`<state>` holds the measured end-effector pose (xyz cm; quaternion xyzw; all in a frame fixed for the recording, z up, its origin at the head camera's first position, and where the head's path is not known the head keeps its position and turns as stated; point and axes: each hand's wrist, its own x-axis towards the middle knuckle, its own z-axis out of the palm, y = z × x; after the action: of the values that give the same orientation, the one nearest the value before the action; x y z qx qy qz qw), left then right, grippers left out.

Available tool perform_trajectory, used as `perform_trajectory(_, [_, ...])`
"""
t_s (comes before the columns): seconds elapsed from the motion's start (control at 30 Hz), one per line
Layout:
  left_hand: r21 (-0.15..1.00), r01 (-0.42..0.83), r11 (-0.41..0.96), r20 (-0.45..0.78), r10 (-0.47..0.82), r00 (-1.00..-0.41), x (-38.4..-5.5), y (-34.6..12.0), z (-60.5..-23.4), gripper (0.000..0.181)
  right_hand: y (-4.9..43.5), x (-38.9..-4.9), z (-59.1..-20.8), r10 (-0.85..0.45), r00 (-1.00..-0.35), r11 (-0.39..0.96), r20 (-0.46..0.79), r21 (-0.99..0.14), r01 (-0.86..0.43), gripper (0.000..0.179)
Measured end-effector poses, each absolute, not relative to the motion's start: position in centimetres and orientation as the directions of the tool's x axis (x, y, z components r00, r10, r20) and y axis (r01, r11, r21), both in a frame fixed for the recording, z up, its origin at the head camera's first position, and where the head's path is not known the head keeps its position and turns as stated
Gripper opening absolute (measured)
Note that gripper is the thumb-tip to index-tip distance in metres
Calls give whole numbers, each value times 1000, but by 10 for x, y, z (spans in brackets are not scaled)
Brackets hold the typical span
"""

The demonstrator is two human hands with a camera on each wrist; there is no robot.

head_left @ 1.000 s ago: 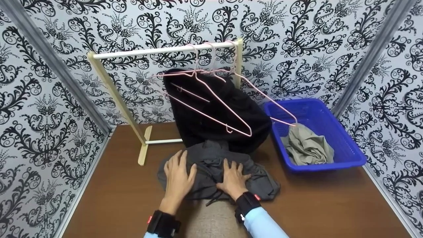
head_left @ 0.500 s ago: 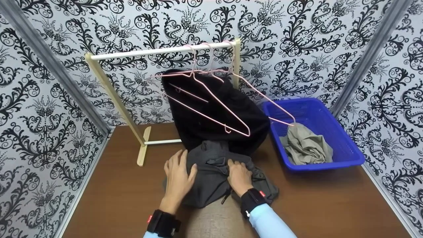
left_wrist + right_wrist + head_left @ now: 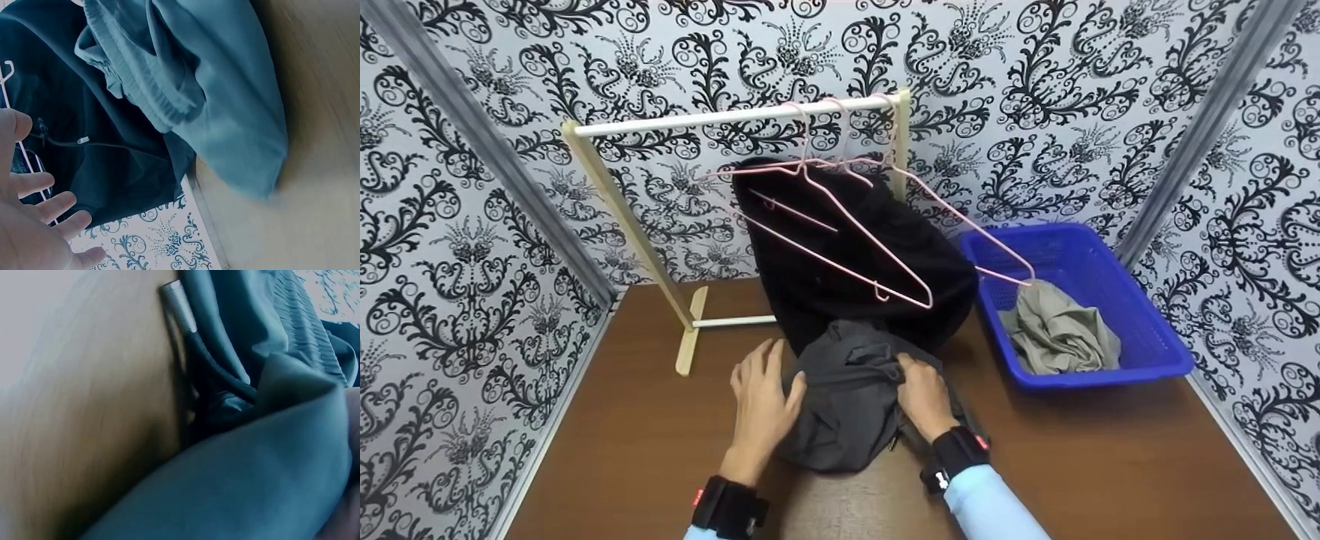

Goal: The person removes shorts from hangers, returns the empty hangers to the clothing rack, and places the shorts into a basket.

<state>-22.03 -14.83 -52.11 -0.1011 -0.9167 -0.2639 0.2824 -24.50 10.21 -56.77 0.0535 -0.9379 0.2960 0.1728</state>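
Note:
Dark grey drawstring pants (image 3: 840, 427) lie bunched on the table in front of the rack. Their gathered elastic waistband (image 3: 140, 73) shows in the left wrist view, and a black cord with a metal tip (image 3: 180, 306) pokes out in the right wrist view. At the right side of the bundle my right hand (image 3: 924, 394) grips a fold near the waistband, its fingertips partly hidden by cloth. My left hand (image 3: 763, 397) is spread at the bundle's left edge, thumb toward the cloth; in the left wrist view its fingers (image 3: 56, 208) are apart and hold nothing.
Behind the pants stands a wooden rack with a white rod (image 3: 682, 121). Pink hangers (image 3: 877, 240) hang from it, and a black garment (image 3: 840, 277) hangs there down to the table. A blue basket (image 3: 1140, 315) at the right holds a crumpled beige garment (image 3: 1061, 330).
My right hand has closed on the cloth and moved a little right and back, turning and bunching the pants. Their left part has drawn inward. My left hand has hardly moved.

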Motion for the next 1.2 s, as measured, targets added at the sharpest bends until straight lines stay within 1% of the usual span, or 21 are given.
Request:
perform_trajectory(0.3, [428, 347, 835, 578, 43, -815, -221, -144, -522, 54, 129, -245, -571, 68, -871, 736, 487, -614, -286, 46])
perform_trajectory(0.47, [425, 351, 834, 581, 45, -813, -219, -142, -521, 53, 139, -243, -570, 95, -870, 677, 483, -672, -299, 47])
perform_trajectory(0.6, [428, 350, 833, 580, 44, -814, -218, -141, -520, 53, 145, -242, -566, 113, -871, 639, 479, -706, -305, 42])
perform_trajectory(0.7, [432, 353, 830, 582, 42, -812, -218, -141, -520, 52, 148, -239, -562, 122, -869, 627, 480, -716, -307, 38])
perform_trajectory(0.83, [448, 376, 811, 597, 42, -801, -217, -139, -520, 53, 152, -237, -558, 126, -859, 614, 496, -719, -325, 38])
perform_trajectory(0.97, [468, 396, 790, 599, 47, -799, -217, -137, -521, 54, 154, -235, -556, 122, -832, 610, 541, -702, -367, 37])
perform_trajectory(1.2, [498, 413, 763, 578, 62, -814, -214, -129, -523, 57, 154, -233, -551, 137, -781, 597, 609, -680, -426, 34])
